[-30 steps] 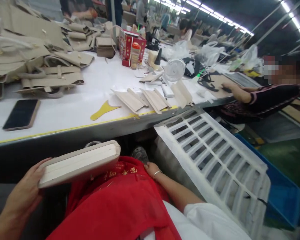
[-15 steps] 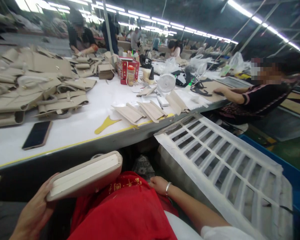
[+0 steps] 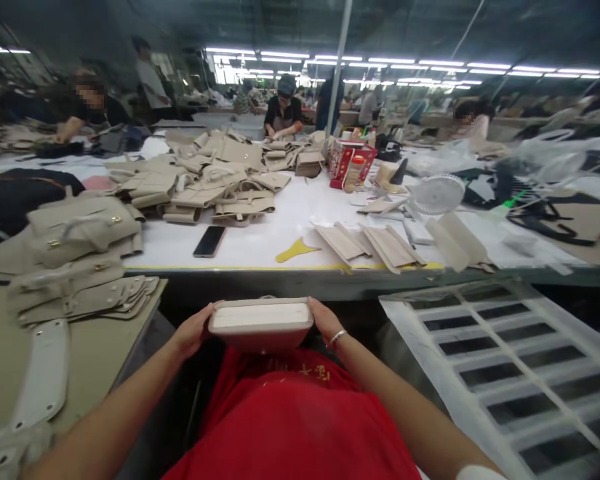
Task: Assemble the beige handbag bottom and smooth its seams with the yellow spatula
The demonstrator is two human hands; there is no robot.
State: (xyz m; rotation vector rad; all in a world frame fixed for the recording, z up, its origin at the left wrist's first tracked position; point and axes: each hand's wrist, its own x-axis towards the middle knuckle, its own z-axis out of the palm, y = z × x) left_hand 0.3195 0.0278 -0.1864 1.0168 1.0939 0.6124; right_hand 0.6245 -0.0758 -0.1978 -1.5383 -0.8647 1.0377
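A beige, box-shaped piece with a white inner block [image 3: 261, 316] is held over my lap, just in front of the red apron [image 3: 290, 427]. My left hand [image 3: 196, 330] grips its left end, and my right hand [image 3: 325, 319], below a silver bracelet, grips its right end. The fingers of both hands are partly hidden behind the piece. Beyond it on the white table lie a dark phone [image 3: 210, 241], a yellow flat piece [image 3: 297, 250] and folded beige panels [image 3: 391, 245].
Beige bag parts [image 3: 225, 170] are heaped across the table's left side. More lie on a side board [image 3: 100, 360] at left. A white slatted rack [image 3: 510, 360] stands at right. A round white fan [image 3: 437, 193] sits farther back. Several people work beyond.
The view has turned left and levelled. My right hand has come up from the apron and taken the right end of the beige piece, which now sits level in both hands.
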